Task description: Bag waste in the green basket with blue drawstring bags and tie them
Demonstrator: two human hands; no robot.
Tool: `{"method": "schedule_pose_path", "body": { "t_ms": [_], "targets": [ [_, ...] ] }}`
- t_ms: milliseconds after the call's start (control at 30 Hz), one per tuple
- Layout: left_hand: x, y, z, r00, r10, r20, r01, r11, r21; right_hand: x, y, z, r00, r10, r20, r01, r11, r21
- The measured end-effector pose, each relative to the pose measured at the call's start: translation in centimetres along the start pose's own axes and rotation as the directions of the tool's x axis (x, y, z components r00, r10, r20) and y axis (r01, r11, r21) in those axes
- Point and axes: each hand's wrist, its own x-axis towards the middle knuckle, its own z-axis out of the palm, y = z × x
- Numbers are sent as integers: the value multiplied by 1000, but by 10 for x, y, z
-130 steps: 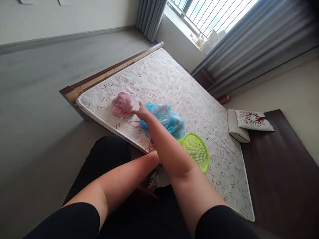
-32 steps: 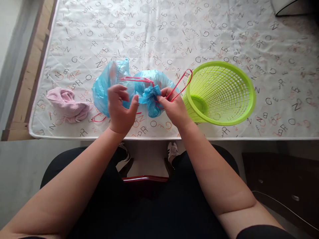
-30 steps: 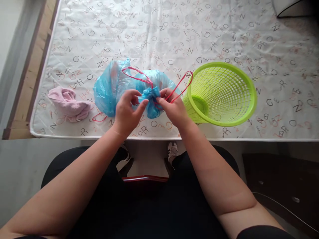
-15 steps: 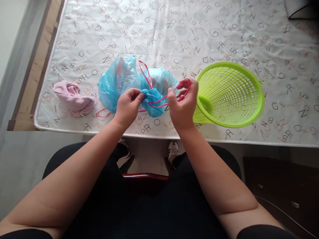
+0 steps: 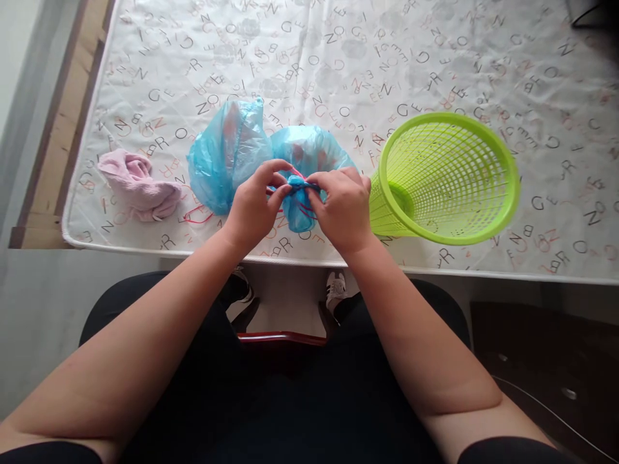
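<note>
Biggest thing in the rm is the white mattress [image 5: 435, 38], letters printed all over, running under the grip & well past it on the far side. Next, the seated person's black clothes [image 5: 290, 412], on the near side of the grip, then a dark wooden unit [image 5: 532, 361] w/ metal knobs, low & well off to the R. Lime-green mesh basket [image 5: 449, 187] is just beside the R hand, its base visible down inside. Two blue plastic bags: the L bag [image 5: 225, 158] sits just L of the grip & a bit beyond; the R bag [image 5: 314, 148] is directly beyond it, reddish shapes showing thru. Pink cloth [image 5: 140, 183] lies crumpled farther L, clear of both hands. R hand [image 5: 343, 206] is pinching the R bag's twisted neck [image 5: 300, 206], thumb vs. fingers. L hand [image 5: 254, 203] has its thumb up against the same spot; can't tell from here whether it's actually gripping. Smallest: red drawstrings, one loop [image 5: 196, 216] lying L of the grip, near the cloth, & a short strand [image 5: 298, 173] right btwn the hands.
</note>
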Motion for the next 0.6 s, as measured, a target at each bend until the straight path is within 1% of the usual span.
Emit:
{"method": "schedule_pose_path", "body": {
  "t_ms": [100,233,333,400,533,600],
  "targets": [
    [3,-6,-3,1000,-1,-1,1,1000,9,1,10,-1,999,28,33,-32,993,115],
    [5,-11,-2,997,69,27,-71,995,73,3,17,3,996,26,82,-44,974,221],
    [3,-10,-1,990,144,0,-143,980,136,6,16,7,995,26,97,-50,966,254],
    [1,-9,0,987,163,7,-162,972,170,8,15,7,994,30,105,-58,960,275],
    [0,-10,1,988,148,54,-156,969,190,9,15,5,990,28,140,-70,950,304],
    [1,-11,1,990,131,60,-140,973,181,9,16,3,993,22,119,-55,959,278]
  ]
}}
